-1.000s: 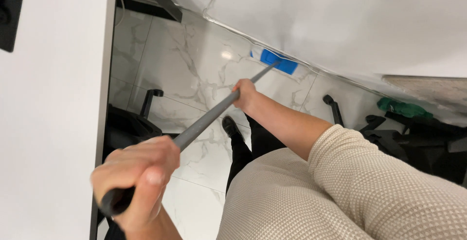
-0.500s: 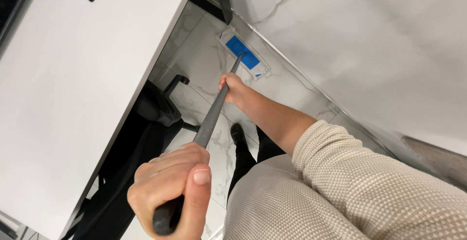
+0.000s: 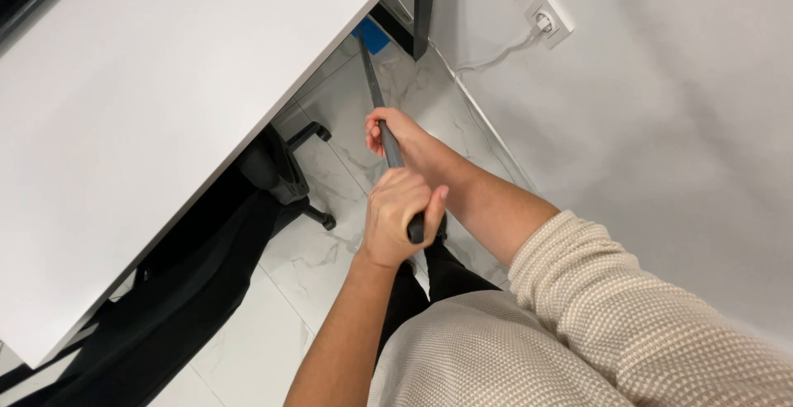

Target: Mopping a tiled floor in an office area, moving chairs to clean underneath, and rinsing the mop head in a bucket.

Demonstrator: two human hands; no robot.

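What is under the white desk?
Under the white desk show a black office chair, marble floor tiles and the blue mop head, mostly covered by the desktop.

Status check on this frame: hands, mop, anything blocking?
Left hand shut on mop handle top end; right hand shut lower down. Blue mop head on the floor at the white desk edge. Black desk leg beside it.

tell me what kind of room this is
Probably an office or home workspace: a white desk stands over a black wheeled office chair on a marble-look tiled floor, with wall sockets nearby. Both hands grip a grey mop handle reaching under the desk.
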